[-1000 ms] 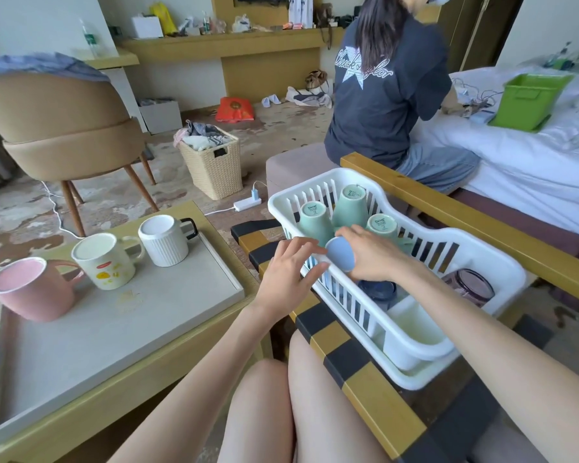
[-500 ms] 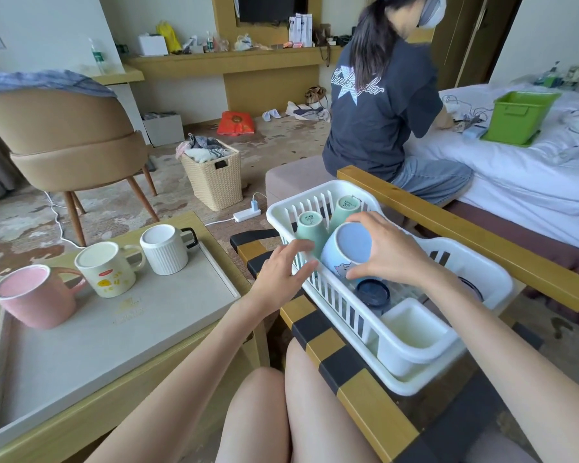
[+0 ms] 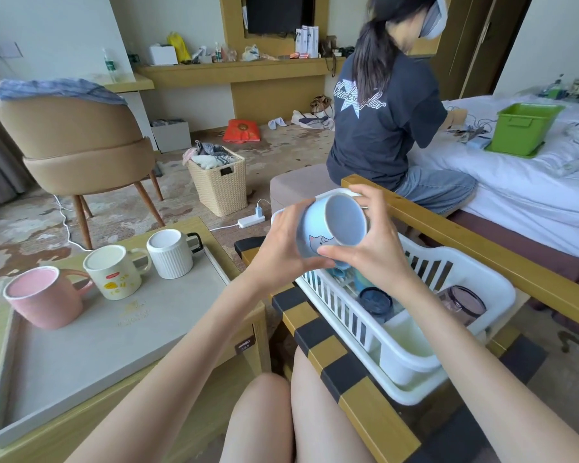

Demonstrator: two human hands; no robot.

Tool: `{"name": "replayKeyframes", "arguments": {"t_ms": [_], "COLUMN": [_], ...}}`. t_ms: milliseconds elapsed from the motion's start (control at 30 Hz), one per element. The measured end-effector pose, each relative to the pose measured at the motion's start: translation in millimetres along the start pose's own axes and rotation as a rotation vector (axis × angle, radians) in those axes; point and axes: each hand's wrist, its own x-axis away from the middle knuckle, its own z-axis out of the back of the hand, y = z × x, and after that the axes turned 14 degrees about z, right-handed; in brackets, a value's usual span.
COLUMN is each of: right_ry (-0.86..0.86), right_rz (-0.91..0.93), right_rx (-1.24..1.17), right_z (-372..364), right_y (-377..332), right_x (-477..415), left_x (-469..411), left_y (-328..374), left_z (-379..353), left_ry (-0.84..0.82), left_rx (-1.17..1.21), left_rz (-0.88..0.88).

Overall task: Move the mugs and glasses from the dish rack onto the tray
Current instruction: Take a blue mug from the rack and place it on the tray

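I log left hand and right hand both curled round blue mug, just above dish rack. Three mugs on tray, left of hands; two glasses below right wrist, pending.

Pale blue mug with what looks like a cat print; pink mug, white ribbed mug, white dish rack.
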Motion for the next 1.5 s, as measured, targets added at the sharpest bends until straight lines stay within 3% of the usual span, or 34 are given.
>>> {"name": "replayKeyframes", "arguments": {"t_ms": [200,500,733,967,1200,1400,1500], "right_ry": [-0.052,-0.279,-0.445,-0.565,-0.645,-0.852,-0.786], "right_rz": [-0.038,-0.151,-0.238,-0.183,-0.088,-0.038,0.052], "right_rx": [-0.171,-0.440,-0.419,-0.316,-0.232,-0.136,0.014], "right_z": [-52,-172,-236,-271,-287,-283,-280], "right_y": [-18,-14,1,9,14,23,26], "right_x": [-11,-9,-6,-16,-18,-39,-42], "left_x": [17,68,87,93,98,104,99], "left_y": [-26,-108,-165,-199,-221,-227,-223], "left_z": [37,97,101,96,100,132,146], "left_ry": [0.120,0.287,0.323,0.370,0.298,0.112,0.063], "left_rx": [-0.054,-0.075,0.057,0.178,0.285,0.279,0.335], "left_rz": [-0.001,0.272,0.491,0.619,0.659,0.684,0.689]}}
